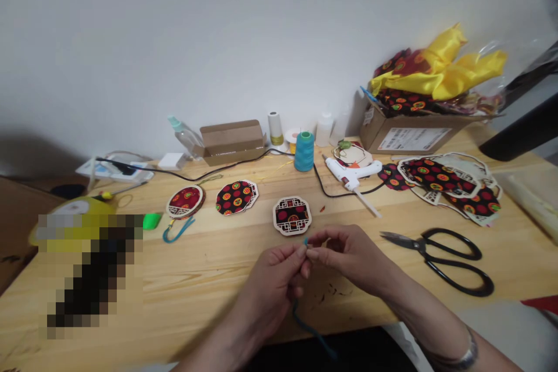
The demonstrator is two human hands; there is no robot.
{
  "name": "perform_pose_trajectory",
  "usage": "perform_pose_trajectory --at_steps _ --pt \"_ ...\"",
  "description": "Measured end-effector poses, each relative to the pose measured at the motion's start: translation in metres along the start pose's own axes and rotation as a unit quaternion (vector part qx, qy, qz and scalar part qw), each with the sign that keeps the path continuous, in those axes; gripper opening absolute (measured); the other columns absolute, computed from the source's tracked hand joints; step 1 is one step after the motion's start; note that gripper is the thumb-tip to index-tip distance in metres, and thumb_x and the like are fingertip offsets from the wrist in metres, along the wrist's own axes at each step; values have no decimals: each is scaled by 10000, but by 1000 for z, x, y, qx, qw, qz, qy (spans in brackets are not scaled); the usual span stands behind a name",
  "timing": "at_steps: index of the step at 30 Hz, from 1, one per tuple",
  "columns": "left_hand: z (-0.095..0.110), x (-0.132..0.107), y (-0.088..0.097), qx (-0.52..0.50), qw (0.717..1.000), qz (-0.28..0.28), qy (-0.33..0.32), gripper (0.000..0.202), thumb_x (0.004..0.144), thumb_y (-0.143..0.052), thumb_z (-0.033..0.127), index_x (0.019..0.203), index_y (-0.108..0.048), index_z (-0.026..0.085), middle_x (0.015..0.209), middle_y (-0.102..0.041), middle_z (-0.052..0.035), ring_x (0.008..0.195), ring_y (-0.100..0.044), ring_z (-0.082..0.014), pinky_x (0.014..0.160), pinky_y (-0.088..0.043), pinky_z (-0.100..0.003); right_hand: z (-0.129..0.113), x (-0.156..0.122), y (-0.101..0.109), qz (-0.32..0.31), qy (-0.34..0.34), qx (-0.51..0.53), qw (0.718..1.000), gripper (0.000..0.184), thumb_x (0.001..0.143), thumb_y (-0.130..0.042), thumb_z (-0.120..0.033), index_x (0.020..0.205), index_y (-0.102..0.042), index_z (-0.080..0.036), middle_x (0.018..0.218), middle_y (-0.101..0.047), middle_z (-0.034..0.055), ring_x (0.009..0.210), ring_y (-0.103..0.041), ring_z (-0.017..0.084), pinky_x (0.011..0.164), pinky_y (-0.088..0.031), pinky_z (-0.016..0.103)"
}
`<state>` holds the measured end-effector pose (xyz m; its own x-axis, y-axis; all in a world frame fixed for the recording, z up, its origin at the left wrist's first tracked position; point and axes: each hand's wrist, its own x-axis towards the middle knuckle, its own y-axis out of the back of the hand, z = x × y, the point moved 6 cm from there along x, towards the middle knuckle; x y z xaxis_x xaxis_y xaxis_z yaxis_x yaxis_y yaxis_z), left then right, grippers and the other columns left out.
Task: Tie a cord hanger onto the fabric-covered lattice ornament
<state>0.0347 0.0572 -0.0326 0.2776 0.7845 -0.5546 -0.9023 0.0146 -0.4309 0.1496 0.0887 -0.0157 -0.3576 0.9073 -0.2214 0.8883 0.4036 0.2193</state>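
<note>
My left hand [274, 285] and my right hand [349, 256] meet above the near edge of the wooden table [209, 279]. Both pinch a teal cord [305, 317] between thumb and fingertips. A short tip of the cord shows above the fingers, and the rest hangs down off the table edge. Just beyond the hands lies a small wooden lattice frame with red patterned fabric [292, 215]. Two more fabric-covered round pieces [236, 196] [185, 202] lie to its left, the far one with a teal loop attached.
Black scissors [449, 256] lie at the right. A white glue gun [353, 174], a teal thread spool [304, 151], bottles and an open small box [231, 140] stand at the back. Fabric cut-outs [453, 183] and a carton with yellow cloth [418, 122] are at right.
</note>
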Motion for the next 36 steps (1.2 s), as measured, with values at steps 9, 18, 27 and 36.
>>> perform_pose_trajectory --at_steps 9,18,27,36 --pt "-3 -3 1 -93 995 -16 29 176 727 -544 264 693 -619 108 583 -486 3 474 -300 -57 441 -198 -182 -20 -3 -3 30 66 -89 993 148 768 -517 -152 770 -665 -160 711 -623 15 630 -533 111 545 -381 213" --pt "-4 -1 -1 -68 996 -49 24 245 685 -497 107 847 -677 69 609 -472 -3 471 -292 -46 433 -198 -178 -17 -2 7 119 84 -139 980 140 781 -503 -147 780 -642 -167 684 -629 2 561 -531 99 507 -391 201" --pt "-6 -2 5 -56 998 -13 14 213 768 -613 279 817 -693 88 583 -469 20 458 -295 -32 435 -222 -175 -9 -23 64 221 54 -323 919 261 844 -419 -275 991 -603 -162 938 -650 112 767 -613 228 665 -465 344" --pt "-10 1 9 -40 999 -3 7 200 743 -641 270 815 -697 92 530 -464 36 423 -277 -25 414 -170 -184 67 -95 142 167 -98 -554 810 313 757 -433 -258 1007 -566 -124 975 -626 184 891 -597 310 797 -476 437"
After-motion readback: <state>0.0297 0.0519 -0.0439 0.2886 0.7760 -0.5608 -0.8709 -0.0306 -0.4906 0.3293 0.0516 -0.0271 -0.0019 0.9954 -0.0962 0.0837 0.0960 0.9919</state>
